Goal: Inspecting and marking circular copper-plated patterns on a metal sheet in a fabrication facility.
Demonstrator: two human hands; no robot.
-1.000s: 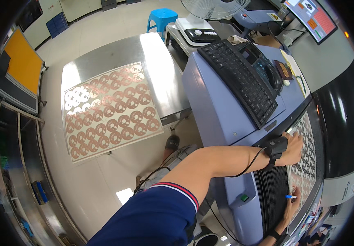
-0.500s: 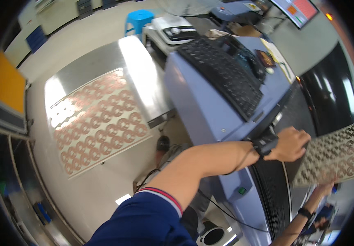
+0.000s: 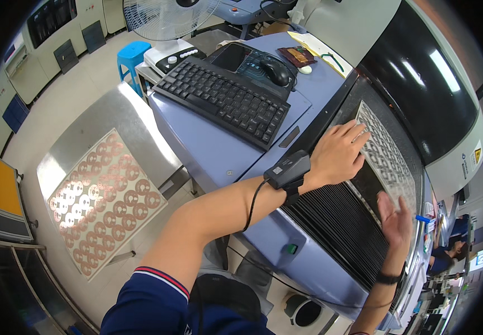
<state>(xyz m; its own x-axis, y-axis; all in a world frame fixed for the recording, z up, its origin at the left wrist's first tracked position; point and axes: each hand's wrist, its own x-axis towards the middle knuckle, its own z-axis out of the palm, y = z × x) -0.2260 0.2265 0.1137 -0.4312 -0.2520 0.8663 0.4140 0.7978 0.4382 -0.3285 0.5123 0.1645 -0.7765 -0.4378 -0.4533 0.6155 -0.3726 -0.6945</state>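
Note:
A thin, pale panel patterned with rows of dark rings is at the black bed of a blue-grey machine, on the right. Its lower end is blurred; I cannot tell whether it lies fully flat. My left hand, back upward, reaches across with fingers extended and apart over the panel's near edge. At the lower end of the panel, my right hand has its palm turned up and fingers spread, close to the edge. A second panel with copper-coloured rings lies on the metal table at my left.
On the machine's blue-grey top are a black keyboard, a mouse and a phone. A dark, glossy hood rises over the bed. Black ribbed bellows run along the near side. A cable hangs from my left wrist device.
The ring-patterned panel has come down and inward from the far right to the machine bed. Both hands moved with it, and my right hand's fingers have spread. My view has turned.

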